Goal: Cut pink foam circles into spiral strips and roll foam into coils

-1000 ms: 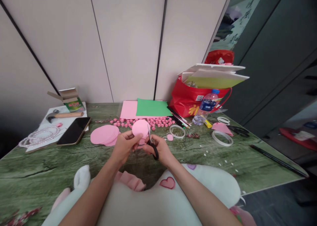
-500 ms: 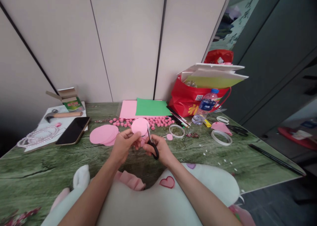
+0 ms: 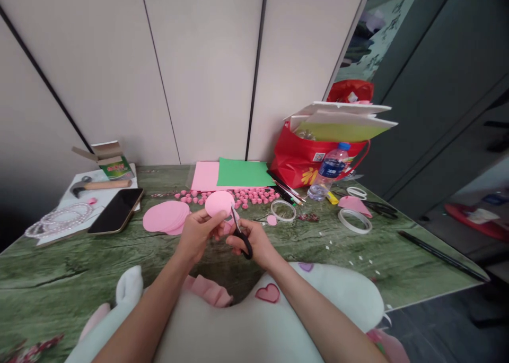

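Observation:
Between the thumb and fingers of my left hand (image 3: 202, 232) is a round pink paper disc (image 3: 218, 203), held up over the table. My right hand (image 3: 254, 241) is closed around the black handles of a pair of scissors (image 3: 245, 243). The scissors' blades point up and left and meet the disc's right edge. More pink paper shows below the disc, partly hidden by my fingers. To the left of my hands lies a stack of pink paper circles (image 3: 165, 217). Behind them are many small pink rolled paper roses (image 3: 254, 195).
Green and pink paper sheets (image 3: 243, 172) lie at the back. To the right stand a red bag (image 3: 292, 158) and a water bottle (image 3: 329, 172), with tape rolls (image 3: 355, 221) nearby. At left are a phone (image 3: 116, 210), a hammer (image 3: 104, 184) and bead strings (image 3: 59, 219). A plush cushion (image 3: 238, 334) fills my lap.
The disc in my left hand has shifted slightly left and turned. My right hand has moved the scissors a little left and down, with the blades still at the disc's edge.

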A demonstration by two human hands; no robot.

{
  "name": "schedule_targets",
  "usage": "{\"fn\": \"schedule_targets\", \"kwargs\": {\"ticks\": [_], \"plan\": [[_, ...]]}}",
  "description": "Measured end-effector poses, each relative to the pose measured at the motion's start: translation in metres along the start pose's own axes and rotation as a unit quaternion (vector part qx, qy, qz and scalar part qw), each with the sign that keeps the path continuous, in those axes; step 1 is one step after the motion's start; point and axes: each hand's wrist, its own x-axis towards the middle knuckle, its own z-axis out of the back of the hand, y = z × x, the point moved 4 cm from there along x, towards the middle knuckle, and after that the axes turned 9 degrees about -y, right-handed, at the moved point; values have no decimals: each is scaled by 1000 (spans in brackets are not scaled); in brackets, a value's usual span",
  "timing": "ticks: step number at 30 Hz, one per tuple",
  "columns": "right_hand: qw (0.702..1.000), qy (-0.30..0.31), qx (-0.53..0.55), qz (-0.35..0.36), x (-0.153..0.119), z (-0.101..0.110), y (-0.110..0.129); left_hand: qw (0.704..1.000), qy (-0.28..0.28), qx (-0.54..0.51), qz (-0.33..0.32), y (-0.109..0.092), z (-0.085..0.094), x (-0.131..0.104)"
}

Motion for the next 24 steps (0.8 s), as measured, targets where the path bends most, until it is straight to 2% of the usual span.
{"fn": "schedule_targets", "kwargs": {"ticks": [3,10,24], "plan": [[1000,0,6,-1,0,0,0,999,-8,30,-3,2,2,0],[999,6,29,18,4,0,0,997,18,69,13,8,-1,1],[999,7,35,15,4,0,2,997,17,73,-7,7,0,2]]}}
